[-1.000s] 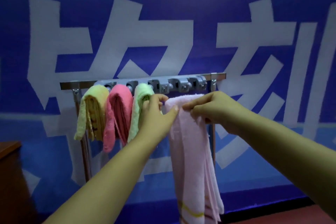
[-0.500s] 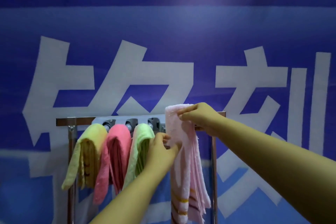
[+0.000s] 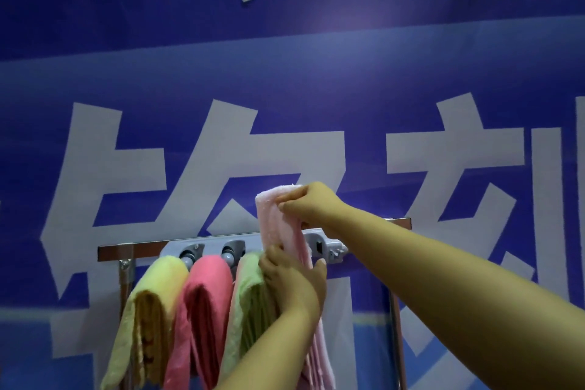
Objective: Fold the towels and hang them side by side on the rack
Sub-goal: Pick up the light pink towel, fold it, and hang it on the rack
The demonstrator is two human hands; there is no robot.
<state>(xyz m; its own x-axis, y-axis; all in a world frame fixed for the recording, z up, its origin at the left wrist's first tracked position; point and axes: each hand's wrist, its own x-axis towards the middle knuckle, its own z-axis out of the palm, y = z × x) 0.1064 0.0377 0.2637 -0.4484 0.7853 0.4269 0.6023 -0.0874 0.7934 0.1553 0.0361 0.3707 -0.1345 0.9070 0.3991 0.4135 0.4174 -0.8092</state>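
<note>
Hanging towel no. 4: my right hand (image 3: 311,204) pinches pale pink towel (image 3: 278,218) top above rack (image 3: 139,248), left hand (image 3: 292,283) grips it lower. Next: drape beside green towel (image 3: 250,294).

Right hand (image 3: 311,204) now higher than a second ago, lifting the top fold of the pale pink towel (image 3: 278,218) above the rack (image 3: 399,221). Left hand (image 3: 292,283) lower on it, beside the green towel (image 3: 250,291). Towel's hanging length drawn up.
</note>
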